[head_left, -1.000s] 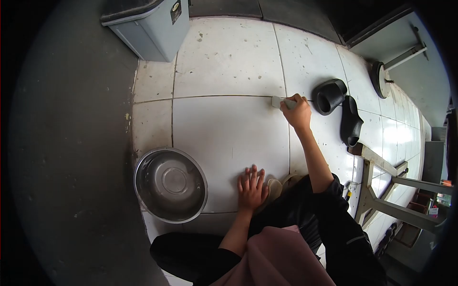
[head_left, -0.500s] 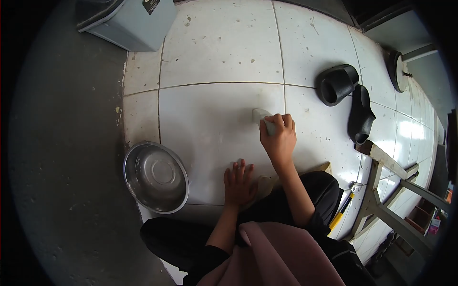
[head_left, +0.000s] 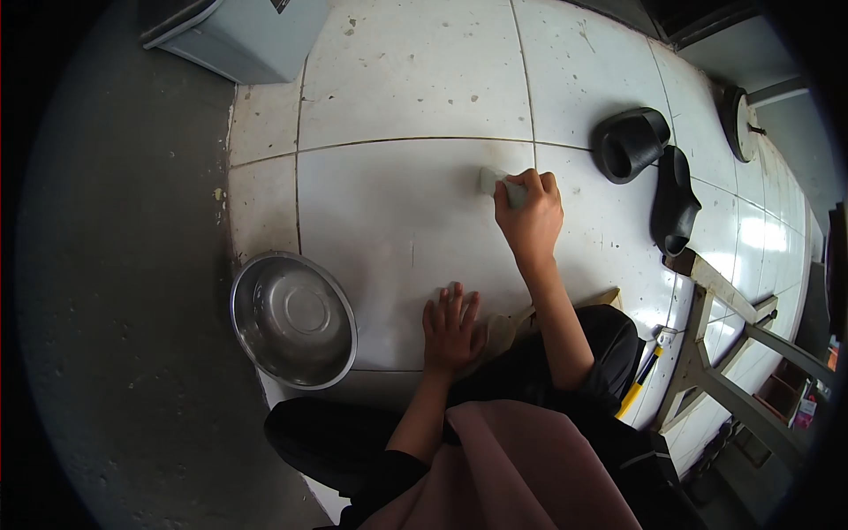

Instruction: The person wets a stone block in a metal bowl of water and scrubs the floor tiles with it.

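Note:
My right hand (head_left: pixel 534 216) is closed round a pale green, soft-edged piece (head_left: pixel 490 181), whose left end sticks out past the fingers against the white tile floor (head_left: pixel 371 212). Whether it is a folded cloth or a sponge I cannot tell. My left hand (head_left: pixel 452 331) lies flat on the tile near my knees, fingers spread and pointing forward, with nothing in it. Beside its thumb a pale rounded thing (head_left: pixel 499 334) shows, partly covered by my dark clothing. A shiny steel basin (head_left: pixel 305 309) stands on the floor to the left of this hand.
Two black slippers (head_left: pixel 676 203) lie on the tiles at the right. Below them are a wooden frame (head_left: pixel 733 300) and a yellow-and-black handled tool (head_left: pixel 640 384). A grey bin (head_left: pixel 247 40) stands at the far left, next to a dark grey floor strip (head_left: pixel 141 247).
My right hand has slid a little forward across the tile with the pale green piece. The left hand stays flat in its place. The whole view has shifted slightly.

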A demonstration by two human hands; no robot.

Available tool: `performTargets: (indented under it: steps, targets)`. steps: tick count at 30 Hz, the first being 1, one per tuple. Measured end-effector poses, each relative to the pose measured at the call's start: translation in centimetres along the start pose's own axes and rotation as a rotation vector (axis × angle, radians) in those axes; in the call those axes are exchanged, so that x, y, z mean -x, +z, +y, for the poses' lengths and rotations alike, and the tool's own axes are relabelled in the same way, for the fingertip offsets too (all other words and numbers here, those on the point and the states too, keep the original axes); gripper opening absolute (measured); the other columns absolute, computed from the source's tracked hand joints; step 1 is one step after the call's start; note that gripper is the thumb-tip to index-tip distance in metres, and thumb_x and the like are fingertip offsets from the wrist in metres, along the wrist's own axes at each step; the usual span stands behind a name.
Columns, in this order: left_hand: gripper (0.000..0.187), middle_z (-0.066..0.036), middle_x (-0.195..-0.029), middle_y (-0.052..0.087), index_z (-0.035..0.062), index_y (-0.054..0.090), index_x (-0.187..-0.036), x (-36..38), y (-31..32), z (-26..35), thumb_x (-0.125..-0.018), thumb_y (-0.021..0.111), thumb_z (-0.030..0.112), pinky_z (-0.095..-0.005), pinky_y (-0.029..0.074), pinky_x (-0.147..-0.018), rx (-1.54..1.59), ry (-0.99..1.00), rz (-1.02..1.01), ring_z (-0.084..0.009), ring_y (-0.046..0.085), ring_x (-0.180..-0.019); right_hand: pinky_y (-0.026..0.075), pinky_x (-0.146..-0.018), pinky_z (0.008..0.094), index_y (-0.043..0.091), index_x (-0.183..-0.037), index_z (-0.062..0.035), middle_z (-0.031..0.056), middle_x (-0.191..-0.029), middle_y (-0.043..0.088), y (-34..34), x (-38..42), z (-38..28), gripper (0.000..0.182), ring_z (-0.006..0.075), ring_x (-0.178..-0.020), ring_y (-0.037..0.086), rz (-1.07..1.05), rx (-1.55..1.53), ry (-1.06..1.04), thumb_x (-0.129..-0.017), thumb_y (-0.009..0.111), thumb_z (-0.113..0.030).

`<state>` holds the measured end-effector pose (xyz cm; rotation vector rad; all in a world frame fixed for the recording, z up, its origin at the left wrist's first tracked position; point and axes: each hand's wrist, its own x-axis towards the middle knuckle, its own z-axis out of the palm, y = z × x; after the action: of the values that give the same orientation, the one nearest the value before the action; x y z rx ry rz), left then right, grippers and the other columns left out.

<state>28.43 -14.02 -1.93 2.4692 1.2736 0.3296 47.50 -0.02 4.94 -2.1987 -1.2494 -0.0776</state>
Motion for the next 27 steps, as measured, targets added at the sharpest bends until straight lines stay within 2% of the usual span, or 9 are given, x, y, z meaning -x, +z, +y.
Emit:
performTargets:
  steps: [4,9,11,14,16,19,21,25,27]
  targets:
    - [0.059,-0.016,-0.150,0.034,0.0138,0.048,-0.139,0.0,0.3,-0.1,-0.088,0.050,0.044,-0.0568,0.024,-0.108,-0.031,0.002,-0.003,-0.0370,0.035,-0.134,0.052,-0.059,0.0404,0.063,-0.082,-0.0094,0.0107,-0.085,0.059,1.9,-3.4,-0.7,0.016,0.0316,-0.074,0.061,-0.002,0.014,0.005,-0.073,0.074,-0.017]
    - [0.059,-0.016,-0.149,0.036,0.0146,0.048,-0.139,0.1,0.4,0.0,-0.088,0.050,0.043,-0.0567,0.023,-0.109,0.004,-0.017,0.006,-0.0369,0.035,-0.134,0.053,-0.060,0.0393,0.063,-0.083,-0.0132,0.0085,-0.085,0.056,-1.8,3.5,-0.3,0.017,0.0302,-0.075,0.061,-0.126,0.031,0.025,-0.072,0.075,-0.019]
    - [0.059,-0.016,-0.148,0.037,0.0149,0.048,-0.139,0.2,0.5,0.1,-0.088,0.050,0.043,-0.0567,0.023,-0.109,0.015,-0.031,-0.013,-0.0368,0.035,-0.134,0.052,-0.060,0.0390,0.063,-0.082,-0.0132,0.0071,-0.083,0.055,-1.8,4.9,-0.1,0.017,0.0289,-0.075,0.061,-0.103,0.013,0.016,-0.071,0.076,-0.018]
    - [0.059,-0.016,-0.148,0.038,0.0156,0.048,-0.140,0.3,0.4,-0.1,-0.088,0.050,0.043,-0.0567,0.023,-0.109,0.009,-0.020,-0.021,-0.0363,0.035,-0.134,0.051,-0.059,0.0391,0.063,-0.081,-0.0117,0.0068,-0.080,0.055,0.3,2.2,-0.4,0.016,0.0284,-0.074,0.060,0.050,0.029,-0.041,-0.071,0.075,-0.017]
    - [0.059,-0.015,-0.148,0.038,0.0160,0.047,-0.141,0.2,0.7,0.0,-0.088,0.050,0.044,-0.0564,0.023,-0.109,-0.025,-0.006,0.024,-0.0358,0.034,-0.135,0.052,-0.059,0.0392,0.063,-0.081,-0.0103,0.0084,-0.082,0.058,2.0,-1.4,-1.1,0.016,0.0301,-0.075,0.061,0.074,0.018,-0.030,-0.072,0.075,-0.017]
    - [0.059,-0.015,-0.147,0.039,0.0160,0.047,-0.141,0.2,0.7,0.0,-0.088,0.051,0.044,-0.0564,0.024,-0.109,-0.027,-0.010,0.009,-0.0358,0.034,-0.135,0.052,-0.058,0.0405,0.063,-0.082,-0.0097,0.0101,-0.084,0.058,2.6,-4.0,-1.6,0.017,0.0304,-0.075,0.061,-0.018,0.025,0.035,-0.073,0.075,-0.018]
    - [0.060,-0.015,-0.148,0.038,0.0160,0.047,-0.141,0.2,0.7,0.0,-0.088,0.051,0.044,-0.0564,0.024,-0.108,-0.013,-0.008,0.031,-0.0359,0.034,-0.136,0.052,-0.058,0.0406,0.063,-0.083,-0.0103,0.0101,-0.085,0.057,1.4,-1.3,-1.0,0.018,0.0304,-0.075,0.061,-0.011,0.057,-0.025,-0.073,0.075,-0.019]
    - [0.061,-0.015,-0.150,0.034,0.0160,0.046,-0.141,0.2,0.7,0.0,-0.087,0.052,0.044,-0.0563,0.025,-0.108,-0.004,-0.026,-0.028,-0.0361,0.033,-0.136,0.052,-0.059,0.0401,0.063,-0.081,-0.0120,0.0069,-0.083,0.055,-1.9,4.9,-0.5,0.017,0.0290,-0.076,0.061,-0.100,0.024,0.061,-0.072,0.076,-0.019]
    - [0.062,-0.016,-0.151,0.033,0.0160,0.045,-0.142,0.2,0.5,-0.1,-0.087,0.052,0.044,-0.0562,0.025,-0.108,-0.012,-0.013,-0.038,-0.0360,0.033,-0.136,0.051,-0.060,0.0394,0.063,-0.080,-0.0119,0.0061,-0.082,0.055,-1.3,4.9,-0.4,0.017,0.0283,-0.075,0.060,0.018,0.022,-0.009,-0.071,0.076,-0.017]
